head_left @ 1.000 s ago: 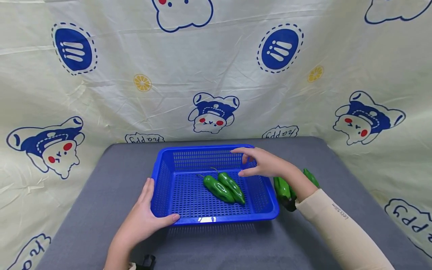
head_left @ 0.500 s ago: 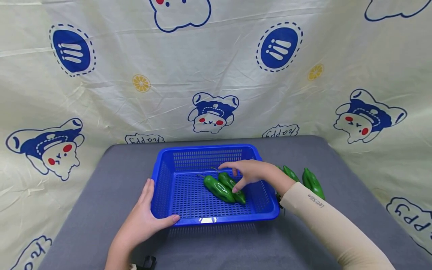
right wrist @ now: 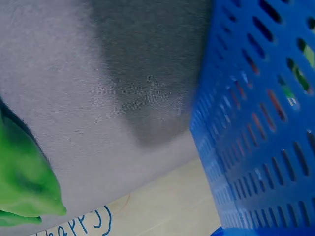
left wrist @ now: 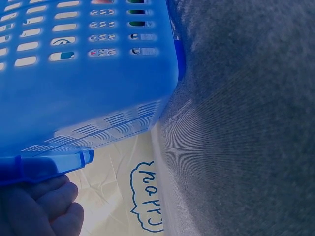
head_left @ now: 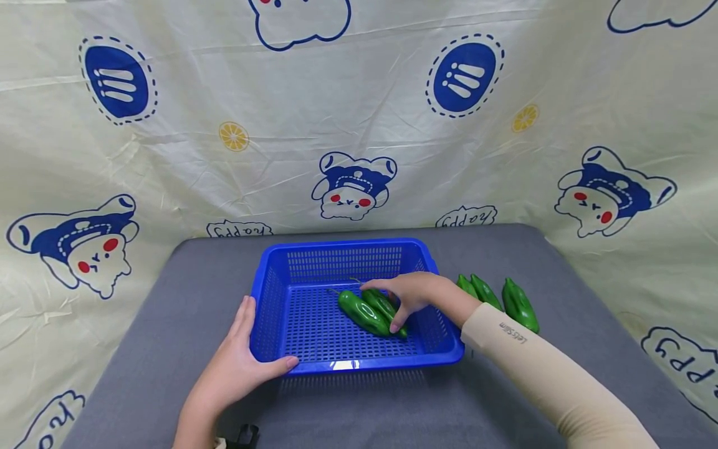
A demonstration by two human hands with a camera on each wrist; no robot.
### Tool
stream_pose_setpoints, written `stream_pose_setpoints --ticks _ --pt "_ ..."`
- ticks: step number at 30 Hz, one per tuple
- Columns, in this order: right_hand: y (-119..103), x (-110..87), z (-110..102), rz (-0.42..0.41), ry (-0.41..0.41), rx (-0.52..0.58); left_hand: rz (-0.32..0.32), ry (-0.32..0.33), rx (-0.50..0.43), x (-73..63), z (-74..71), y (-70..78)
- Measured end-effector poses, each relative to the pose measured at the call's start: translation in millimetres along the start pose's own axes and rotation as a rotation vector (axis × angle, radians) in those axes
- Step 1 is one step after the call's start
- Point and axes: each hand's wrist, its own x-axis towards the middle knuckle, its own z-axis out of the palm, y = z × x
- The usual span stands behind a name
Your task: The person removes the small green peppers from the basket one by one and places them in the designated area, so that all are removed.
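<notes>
A blue plastic basket (head_left: 348, 366) with slotted walls sits on the grey table, two glossy green peppers lying side by side on its floor. My left hand (head_left: 238, 355) holds its near left corner, thumb over the front rim and fingers along the left side; the left wrist view catches those fingers (left wrist: 59, 204) under the rim. Inside the basket my right hand (head_left: 412, 293) grips the right pepper (head_left: 377, 300), its thumb and forefinger curled round it. The left pepper (head_left: 359, 313) lies against that one. The right wrist view shows only the basket's outer wall (right wrist: 266, 137), hiding the hand.
Right of the basket, more green peppers (head_left: 520, 307) lie on the grey table (head_left: 359, 415), partly behind the right sleeve (head_left: 538, 355). A printed cloth (head_left: 280, 174) hangs behind the table. A small black object (head_left: 247, 435) shows by the left wrist.
My right hand has moved down and left from above the basket's right side onto the right pepper, and its fingers have closed round it. The left hand and basket have stayed put.
</notes>
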Motion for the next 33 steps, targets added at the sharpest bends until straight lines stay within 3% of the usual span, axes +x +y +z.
stream_pose_setpoints --ticks 19,33 --pt "-1.2 2.5 5.0 -0.024 -0.024 0.062 0.007 0.002 -0.004 -0.2 0.4 -0.4" --pt "-0.1 4.2 9.3 -0.042 -0.015 0.050 0.020 0.006 0.002 -0.9 0.4 -0.5"
